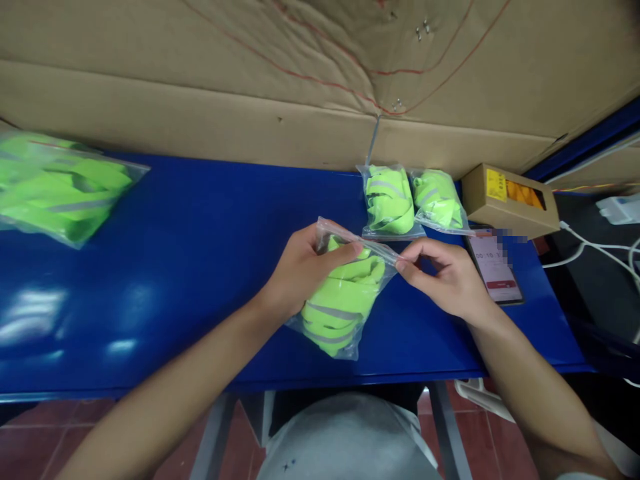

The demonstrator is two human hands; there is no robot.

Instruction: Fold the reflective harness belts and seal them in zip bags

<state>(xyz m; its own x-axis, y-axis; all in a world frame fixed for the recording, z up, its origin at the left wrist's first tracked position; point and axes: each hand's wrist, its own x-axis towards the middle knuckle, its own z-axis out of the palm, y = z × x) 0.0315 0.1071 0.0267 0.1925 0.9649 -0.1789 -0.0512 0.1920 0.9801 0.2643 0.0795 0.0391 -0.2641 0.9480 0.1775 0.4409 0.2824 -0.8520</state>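
Between my hands is a clear zip bag (345,300) stuffed with folded neon-yellow straps that carry grey reflective stripes. It is tilted above the blue table near the front edge, its zip edge turned away from me. My left hand (310,270) grips the bag's left side, thumb lying over the top edge. The thumb and fingers of my right hand (445,277) pinch the right end of the zip edge. Whether the seal is fully closed cannot be made out.
Two similar filled bags, a left one (390,200) and a right one (440,200), lie at the back, beside a cardboard box (515,200). A phone (495,270) showing a timer lies near my right hand. More bagged straps (65,187) sit at the far left of the blue table (165,267).
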